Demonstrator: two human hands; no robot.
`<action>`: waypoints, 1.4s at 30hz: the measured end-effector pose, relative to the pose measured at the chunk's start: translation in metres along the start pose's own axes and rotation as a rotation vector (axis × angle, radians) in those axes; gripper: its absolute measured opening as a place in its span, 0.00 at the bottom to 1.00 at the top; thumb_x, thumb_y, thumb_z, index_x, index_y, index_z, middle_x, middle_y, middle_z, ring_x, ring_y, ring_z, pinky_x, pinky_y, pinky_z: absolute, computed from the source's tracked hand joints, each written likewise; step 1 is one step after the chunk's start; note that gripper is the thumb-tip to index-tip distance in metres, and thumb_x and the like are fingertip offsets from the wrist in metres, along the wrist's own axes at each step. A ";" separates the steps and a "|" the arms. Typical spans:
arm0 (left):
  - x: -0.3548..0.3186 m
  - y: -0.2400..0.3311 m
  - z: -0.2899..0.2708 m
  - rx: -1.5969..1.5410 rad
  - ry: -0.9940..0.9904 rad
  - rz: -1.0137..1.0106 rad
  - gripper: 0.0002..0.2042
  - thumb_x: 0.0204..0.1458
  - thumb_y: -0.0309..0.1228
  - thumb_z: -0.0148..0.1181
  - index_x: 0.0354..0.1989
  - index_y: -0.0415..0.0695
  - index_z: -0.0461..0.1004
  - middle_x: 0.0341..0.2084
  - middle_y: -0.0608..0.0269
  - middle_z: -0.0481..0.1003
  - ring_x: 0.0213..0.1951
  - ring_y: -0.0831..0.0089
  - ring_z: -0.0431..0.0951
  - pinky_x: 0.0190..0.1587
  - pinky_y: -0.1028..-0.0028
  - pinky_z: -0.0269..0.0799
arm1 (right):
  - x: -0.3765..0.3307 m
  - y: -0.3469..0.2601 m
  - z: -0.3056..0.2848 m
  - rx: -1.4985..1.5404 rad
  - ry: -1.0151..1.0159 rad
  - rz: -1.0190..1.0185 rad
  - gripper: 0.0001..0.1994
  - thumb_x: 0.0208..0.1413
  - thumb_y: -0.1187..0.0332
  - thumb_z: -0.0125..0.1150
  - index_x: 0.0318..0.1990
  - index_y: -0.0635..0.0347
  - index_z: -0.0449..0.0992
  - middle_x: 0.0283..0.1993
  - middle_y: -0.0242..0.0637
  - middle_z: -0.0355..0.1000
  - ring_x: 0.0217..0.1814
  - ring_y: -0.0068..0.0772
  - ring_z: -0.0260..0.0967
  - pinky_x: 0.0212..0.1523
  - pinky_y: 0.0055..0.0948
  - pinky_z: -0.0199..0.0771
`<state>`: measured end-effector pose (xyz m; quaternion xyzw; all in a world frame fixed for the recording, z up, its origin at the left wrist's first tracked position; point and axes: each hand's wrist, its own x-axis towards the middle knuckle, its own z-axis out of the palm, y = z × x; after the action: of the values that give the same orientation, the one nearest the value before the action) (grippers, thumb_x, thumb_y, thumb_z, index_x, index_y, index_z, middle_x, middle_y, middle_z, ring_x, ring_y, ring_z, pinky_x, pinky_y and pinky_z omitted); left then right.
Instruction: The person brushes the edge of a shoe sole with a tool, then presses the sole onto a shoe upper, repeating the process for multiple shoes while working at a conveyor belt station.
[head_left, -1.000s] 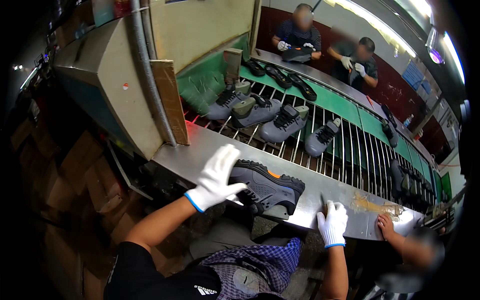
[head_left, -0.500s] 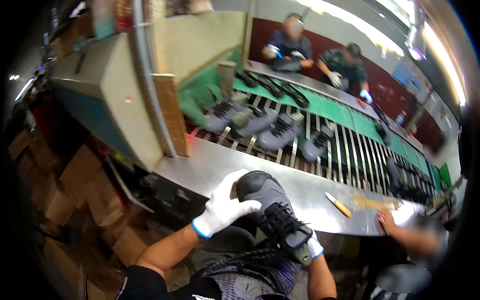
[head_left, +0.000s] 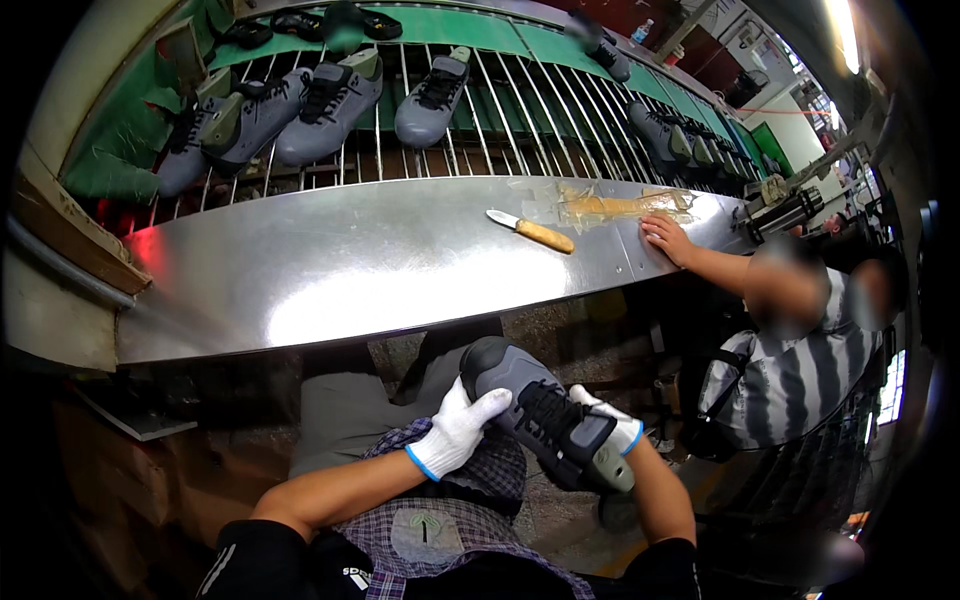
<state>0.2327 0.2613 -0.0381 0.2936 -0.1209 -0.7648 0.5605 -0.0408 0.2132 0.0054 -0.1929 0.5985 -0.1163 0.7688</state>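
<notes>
A grey shoe point(head_left: 515, 385) with black laces and a dark toe cap is held over my lap, toe pointing up and left. A grey-green shoe last point(head_left: 608, 466) shows in its heel opening. White knit gloves with blue cuffs cover both hands. My left hand point(head_left: 458, 432) is closed around the toe end, its thumb along the side of the upper. On the far side of the heel end, my right hand point(head_left: 612, 420) grips the shoe, its fingers partly hidden behind it.
In front runs a metal ledge point(head_left: 350, 235) with a wooden-handled knife point(head_left: 540, 234) lying on it. Beyond, several grey shoes point(head_left: 330, 110) stand on a rack of metal bars point(head_left: 520, 130). At right, another person's hand point(head_left: 668, 238) rests on the ledge.
My view has swung to the right and down. The shoe now shows below the ledge's front edge instead of overlapping it. Both hands have kept hold of it.
</notes>
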 end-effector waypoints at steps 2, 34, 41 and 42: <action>0.008 -0.011 0.006 -0.081 0.090 -0.018 0.27 0.67 0.27 0.64 0.73 0.40 0.63 0.62 0.57 0.75 0.64 0.64 0.76 0.69 0.59 0.75 | 0.021 -0.026 -0.023 0.141 0.040 0.192 0.23 0.78 0.46 0.55 0.52 0.59 0.84 0.41 0.34 0.86 0.36 0.27 0.83 0.41 0.29 0.87; 0.045 -0.004 -0.003 -0.151 -0.037 -0.094 0.40 0.59 0.23 0.71 0.80 0.42 0.56 0.66 0.59 0.71 0.67 0.67 0.72 0.73 0.64 0.67 | 0.008 0.052 -0.011 -0.243 0.283 -0.254 0.18 0.79 0.63 0.51 0.70 0.55 0.73 0.66 0.38 0.76 0.66 0.32 0.76 0.64 0.33 0.80; 0.049 0.007 0.007 -0.151 0.180 -0.084 0.32 0.59 0.24 0.70 0.72 0.42 0.65 0.58 0.58 0.76 0.60 0.65 0.77 0.68 0.61 0.74 | -0.014 0.056 0.024 -0.084 0.287 -0.254 0.19 0.79 0.62 0.50 0.71 0.55 0.73 0.67 0.38 0.76 0.66 0.33 0.75 0.65 0.34 0.79; 0.047 0.021 0.013 -0.144 0.214 -0.108 0.32 0.58 0.24 0.70 0.71 0.41 0.66 0.57 0.58 0.77 0.59 0.65 0.78 0.67 0.61 0.75 | -0.017 0.070 0.030 -0.006 0.297 -0.265 0.19 0.79 0.62 0.50 0.71 0.55 0.72 0.67 0.38 0.76 0.66 0.33 0.75 0.65 0.34 0.79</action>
<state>0.2325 0.2090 -0.0320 0.3385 0.0108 -0.7648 0.5480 -0.0196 0.2877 -0.0038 -0.2531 0.6751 -0.2419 0.6493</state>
